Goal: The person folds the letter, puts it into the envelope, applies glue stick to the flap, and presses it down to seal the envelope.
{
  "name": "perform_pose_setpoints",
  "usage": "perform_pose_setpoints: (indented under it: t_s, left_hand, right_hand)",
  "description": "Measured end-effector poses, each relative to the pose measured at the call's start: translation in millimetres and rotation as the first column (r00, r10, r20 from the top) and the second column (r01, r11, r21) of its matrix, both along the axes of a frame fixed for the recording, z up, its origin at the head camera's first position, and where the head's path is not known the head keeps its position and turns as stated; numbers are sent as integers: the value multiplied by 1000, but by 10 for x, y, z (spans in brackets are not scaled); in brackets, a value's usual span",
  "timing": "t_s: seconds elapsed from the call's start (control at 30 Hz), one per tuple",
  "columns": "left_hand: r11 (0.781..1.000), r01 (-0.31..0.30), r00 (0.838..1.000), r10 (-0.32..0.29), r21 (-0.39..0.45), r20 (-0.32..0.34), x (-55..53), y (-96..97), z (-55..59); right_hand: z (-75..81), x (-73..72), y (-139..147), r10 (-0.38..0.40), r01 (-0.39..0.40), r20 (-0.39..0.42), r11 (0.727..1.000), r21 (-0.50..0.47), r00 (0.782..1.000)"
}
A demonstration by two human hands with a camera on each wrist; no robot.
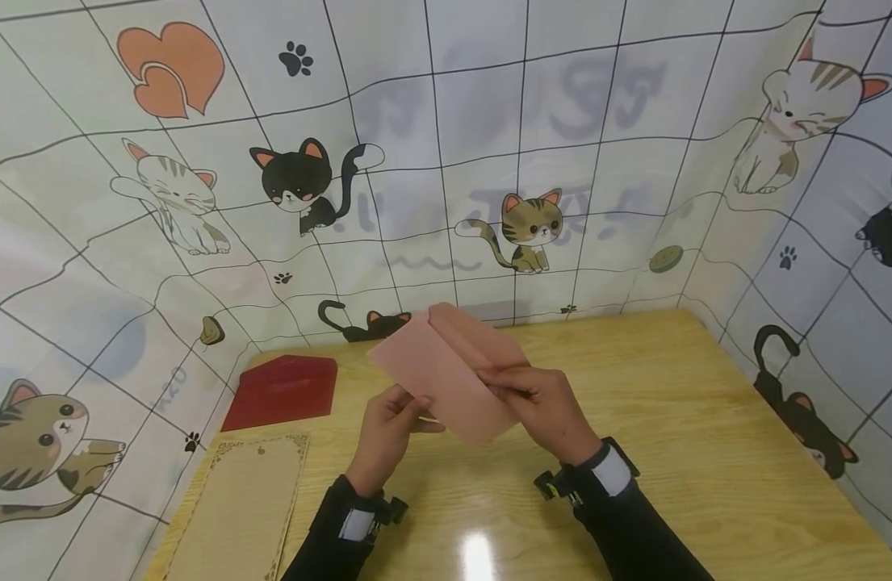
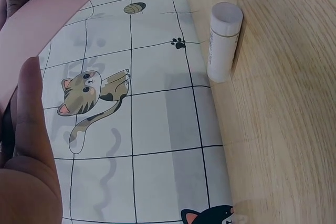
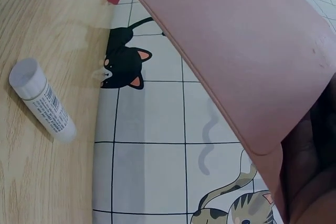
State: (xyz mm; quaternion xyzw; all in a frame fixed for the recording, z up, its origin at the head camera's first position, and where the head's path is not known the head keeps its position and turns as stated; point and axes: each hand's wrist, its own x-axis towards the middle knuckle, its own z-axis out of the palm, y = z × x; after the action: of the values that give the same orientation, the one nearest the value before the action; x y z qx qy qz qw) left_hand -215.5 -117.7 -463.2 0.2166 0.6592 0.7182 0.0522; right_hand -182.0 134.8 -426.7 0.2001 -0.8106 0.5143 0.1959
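Note:
A pink envelope is held tilted above the table by both hands. My left hand pinches its lower left edge, thumb on the near face. My right hand grips the right side, fingers beside the flap along the fold. The right wrist view shows the envelope close up, with the flap lying along one long edge and part of the right hand at the corner. In the left wrist view the thumb of the left hand lies against the envelope.
On the table, a red envelope lies at the back left, with a bordered sheet of letter paper in front of it. A white glue stick stands near the back edge, visible only in the wrist views. Cat-print cloth surrounds the table.

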Motion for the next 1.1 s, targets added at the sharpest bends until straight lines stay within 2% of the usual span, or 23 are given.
perform_pose_setpoints:
  t_s: [0.2,0.47,0.7,1.1]
  left_hand:
    - [1000,-3,1000,3,-4,-3,5,-5,2]
    - [1000,6,1000,-6,-26,-12,7,-8,8]
    - [999,6,1000,-7,-42,-28,3,-4,-5]
    - [999,0,999,-2,-49,-40,13,6,6]
  right_hand:
    - [57,30,11,32,-32,58,999,-1,998]
    - [325,178,-39,65,-66,58,998,14,996]
    - [22,-1,54,103,-103,45,995,6,994]
    - [22,0,58,74,-72,-28,994,85,997]
